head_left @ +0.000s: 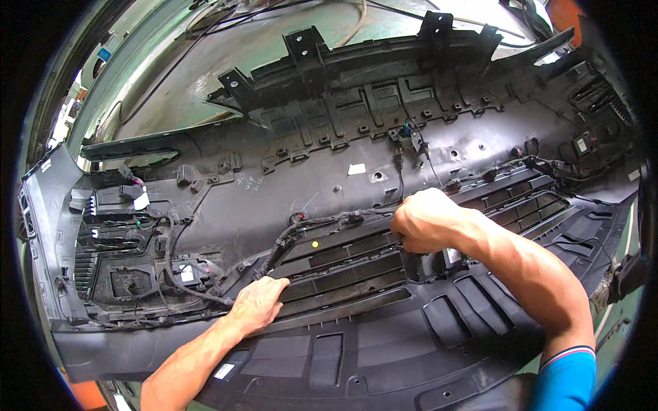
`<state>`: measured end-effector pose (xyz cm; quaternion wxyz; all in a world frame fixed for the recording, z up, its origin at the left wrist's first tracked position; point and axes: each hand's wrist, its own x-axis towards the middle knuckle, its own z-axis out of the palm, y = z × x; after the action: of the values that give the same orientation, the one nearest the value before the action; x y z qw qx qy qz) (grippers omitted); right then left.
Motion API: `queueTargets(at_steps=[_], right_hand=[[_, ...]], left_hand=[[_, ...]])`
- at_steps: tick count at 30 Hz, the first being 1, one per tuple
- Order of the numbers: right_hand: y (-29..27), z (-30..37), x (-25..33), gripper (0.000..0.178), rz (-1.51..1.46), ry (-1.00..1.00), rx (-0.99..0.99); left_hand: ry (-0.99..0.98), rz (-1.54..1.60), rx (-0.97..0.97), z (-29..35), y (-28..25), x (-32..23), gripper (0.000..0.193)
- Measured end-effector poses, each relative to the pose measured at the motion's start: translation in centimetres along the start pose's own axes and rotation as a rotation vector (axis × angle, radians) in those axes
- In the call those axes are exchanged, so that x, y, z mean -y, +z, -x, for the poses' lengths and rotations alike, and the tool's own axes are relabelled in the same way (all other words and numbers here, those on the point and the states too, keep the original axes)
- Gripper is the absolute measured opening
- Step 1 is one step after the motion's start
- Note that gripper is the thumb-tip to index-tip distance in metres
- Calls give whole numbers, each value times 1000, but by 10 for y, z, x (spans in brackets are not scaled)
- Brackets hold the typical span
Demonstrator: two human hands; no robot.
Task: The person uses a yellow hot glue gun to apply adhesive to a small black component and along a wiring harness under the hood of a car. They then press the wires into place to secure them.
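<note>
A large black car bumper cover point(247, 198) lies with its inner side up, and a slatted grille point(356, 270) is set in its lower middle. My left hand point(257, 305) rests at the grille's left end with its fingers curled in; whatever they grip is hidden. Over the middle of the grille, my right hand point(432, 220) is closed in a fist, knuckles up, and its fingertips cannot be seen. A black wiring harness point(277, 250) runs along the grille's upper edge, close to both hands.
Bumper brackets point(305, 51) stick up at the far side. A connector with cables point(409, 140) sits above my right hand. At the left is a small module with a white label point(190, 272). The ribbed lower panel point(391, 359) spans the near side. Hoses point(356, 24) lie on the floor beyond.
</note>
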<state>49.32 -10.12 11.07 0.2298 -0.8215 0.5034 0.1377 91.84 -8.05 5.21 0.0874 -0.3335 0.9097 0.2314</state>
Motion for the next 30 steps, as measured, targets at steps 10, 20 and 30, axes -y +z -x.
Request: queueTargets(at_steps=[10,20,30], right_hand=[[2,4,-1,17,-33,-38,-69],[0,1,-6,17,20,-58,50],[-2,-5,-15,12,-19,-178,10]], left_hand=[[-12,11,-55,0,4,-5,56],[32,55,-73,-1,2,-2,62],[-13,73,-44,-3,1,-2,56]])
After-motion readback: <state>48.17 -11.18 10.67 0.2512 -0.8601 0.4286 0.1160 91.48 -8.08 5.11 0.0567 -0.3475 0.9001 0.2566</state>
